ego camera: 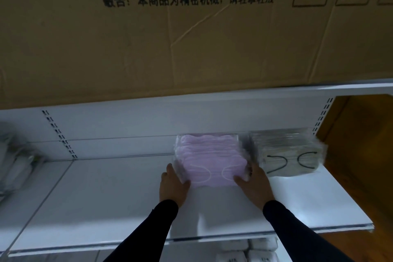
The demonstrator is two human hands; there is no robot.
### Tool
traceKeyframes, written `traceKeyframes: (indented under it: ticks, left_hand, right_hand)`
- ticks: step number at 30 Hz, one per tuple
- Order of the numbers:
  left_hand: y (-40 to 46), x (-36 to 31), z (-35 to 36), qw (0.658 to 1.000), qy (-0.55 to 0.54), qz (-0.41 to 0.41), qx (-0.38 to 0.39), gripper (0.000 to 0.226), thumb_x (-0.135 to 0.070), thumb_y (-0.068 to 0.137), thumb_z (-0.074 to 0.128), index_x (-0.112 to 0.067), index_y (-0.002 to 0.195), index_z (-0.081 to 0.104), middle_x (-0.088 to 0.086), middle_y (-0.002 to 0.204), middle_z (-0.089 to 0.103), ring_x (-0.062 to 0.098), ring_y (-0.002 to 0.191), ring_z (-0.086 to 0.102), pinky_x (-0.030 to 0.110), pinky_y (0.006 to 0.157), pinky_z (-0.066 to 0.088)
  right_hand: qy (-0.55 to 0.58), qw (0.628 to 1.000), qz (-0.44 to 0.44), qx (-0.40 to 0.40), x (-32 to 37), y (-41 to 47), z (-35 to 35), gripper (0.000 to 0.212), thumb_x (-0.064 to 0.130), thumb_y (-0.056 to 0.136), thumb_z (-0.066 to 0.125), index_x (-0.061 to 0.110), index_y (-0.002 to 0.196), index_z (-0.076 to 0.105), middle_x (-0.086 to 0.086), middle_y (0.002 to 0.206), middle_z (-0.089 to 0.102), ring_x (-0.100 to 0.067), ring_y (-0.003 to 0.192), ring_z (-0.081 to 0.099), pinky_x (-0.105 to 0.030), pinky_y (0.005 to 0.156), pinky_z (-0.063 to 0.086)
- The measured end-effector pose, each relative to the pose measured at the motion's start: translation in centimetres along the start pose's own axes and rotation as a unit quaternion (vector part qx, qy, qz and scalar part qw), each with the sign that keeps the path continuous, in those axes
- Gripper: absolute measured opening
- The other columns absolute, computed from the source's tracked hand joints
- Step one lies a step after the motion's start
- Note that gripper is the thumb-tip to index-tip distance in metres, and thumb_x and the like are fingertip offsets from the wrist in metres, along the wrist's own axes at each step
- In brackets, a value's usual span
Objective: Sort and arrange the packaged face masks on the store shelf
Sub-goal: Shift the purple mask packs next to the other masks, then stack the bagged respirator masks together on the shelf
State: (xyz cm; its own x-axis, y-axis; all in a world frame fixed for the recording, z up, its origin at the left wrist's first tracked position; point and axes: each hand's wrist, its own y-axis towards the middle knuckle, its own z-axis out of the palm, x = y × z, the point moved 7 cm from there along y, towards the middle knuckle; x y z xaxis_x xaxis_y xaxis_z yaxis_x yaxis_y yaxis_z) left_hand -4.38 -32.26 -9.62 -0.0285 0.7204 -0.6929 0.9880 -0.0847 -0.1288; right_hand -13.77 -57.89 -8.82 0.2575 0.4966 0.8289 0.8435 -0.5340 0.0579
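Observation:
A stack of pink face masks in clear packets (209, 158) sits on the white shelf (110, 202), right of centre. My left hand (173, 185) holds the stack's left front corner, thumb on top. My right hand (253, 183) holds its right front corner, fingers along the side. Directly right of it, touching or nearly so, lies a stack of grey-green packaged masks with black ear loops (291, 155). Both sleeves are black.
A big cardboard box (191, 34) with printed text stands on the shelf above. Blurred white packets (14, 161) lie at the far left of the shelf. More white packets (248, 250) show on the shelf below. A brown wooden surface (361, 134) lies right of the shelf.

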Motion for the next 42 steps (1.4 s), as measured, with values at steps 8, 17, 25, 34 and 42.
traceKeyframes:
  ticks: [8,17,25,34,42]
  left_hand:
    - [-0.2,-0.2,0.2,1.000,0.005,-0.006,0.013,0.066,-0.015,0.082,0.064,-0.002,0.138,0.032,0.024,0.122,0.052,0.039,0.115,0.051,0.036,0.092,0.041]
    - [-0.3,0.3,-0.4,1.000,-0.006,-0.018,0.016,0.075,-0.022,0.084,0.064,0.000,0.144,0.024,0.025,0.131,0.047,0.038,0.122,0.047,0.037,0.099,0.039]
    - [-0.4,1.3,-4.2,1.000,-0.003,0.011,0.003,0.077,-0.015,0.087,0.060,-0.006,0.150,0.017,0.021,0.140,0.043,0.032,0.127,0.047,0.033,0.106,0.036]
    - [-2.4,3.9,-15.6,0.991,-0.061,0.053,-0.110,0.058,-0.018,0.092,0.057,-0.016,0.146,0.035,0.009,0.129,0.052,0.015,0.096,0.055,0.020,0.084,0.040]
    - [-5.9,12.6,-31.2,0.959,-0.061,0.039,-0.275,0.047,-0.033,0.090,0.058,-0.016,0.134,0.053,0.003,0.128,0.059,0.017,0.106,0.060,0.025,0.087,0.046]
  right_hand:
    - [-0.065,0.998,-0.015,-0.018,-0.4,-0.2,1.4,0.040,0.010,0.068,0.079,0.007,0.102,0.058,-0.009,0.100,0.063,-0.027,0.092,0.062,-0.023,0.074,0.041]
    - [-0.084,0.996,0.018,-0.010,-1.0,-0.7,1.2,0.061,0.022,0.073,0.080,0.004,0.123,0.051,-0.018,0.115,0.055,-0.035,0.109,0.054,-0.030,0.085,0.041]
    - [-0.056,0.990,-0.052,-0.119,4.3,-2.5,-2.3,0.056,0.039,0.084,0.070,0.016,0.131,0.049,-0.003,0.118,0.050,-0.021,0.097,0.057,-0.030,0.080,0.048]
    - [0.018,0.970,-0.241,0.039,17.3,-4.8,7.8,0.030,0.035,0.090,0.063,0.023,0.116,0.057,0.007,0.108,0.055,0.000,0.089,0.055,-0.012,0.074,0.042]
    - [0.051,0.926,-0.271,0.256,29.2,-10.8,22.2,0.044,0.042,0.094,0.055,0.028,0.135,0.048,0.015,0.125,0.047,-0.002,0.109,0.050,-0.018,0.091,0.040]
